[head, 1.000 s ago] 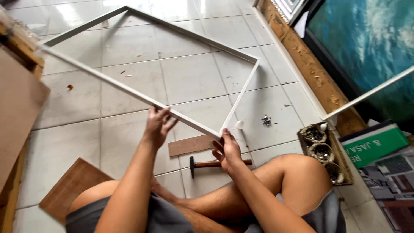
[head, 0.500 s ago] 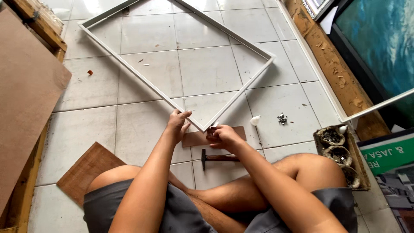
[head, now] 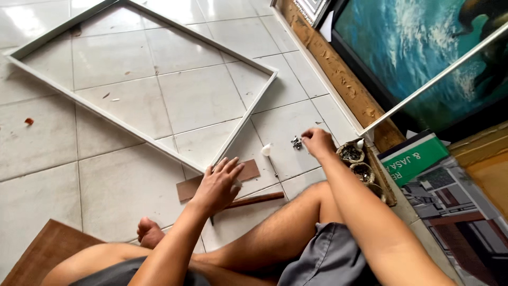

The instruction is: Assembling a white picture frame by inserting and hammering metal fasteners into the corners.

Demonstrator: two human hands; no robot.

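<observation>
A large white rectangular frame [head: 239, 126] lies flat on the tiled floor. My left hand [head: 218, 182] rests flat with fingers spread on the frame's near corner and on a thin brown wood strip [head: 189, 187] under it. My right hand [head: 317, 142] reaches out to the right, fingers curled over a small pile of metal fasteners [head: 296, 142] on the tile; whether it grips one is unclear. A hammer with a wooden handle [head: 255, 200] lies just beyond my left hand, its head hidden.
A small white piece [head: 266, 150] lies beside the frame. A tray with round tins of hardware [head: 361, 167] sits by my right knee. A framed blue painting [head: 418, 58] leans at right, printed sheets [head: 450, 196] below it. A brown board [head: 45, 251] lies at lower left.
My right hand has left the frame corner and moved right to the metal fasteners. My left hand stays on the corner. The view has shifted, with the frame lying flat.
</observation>
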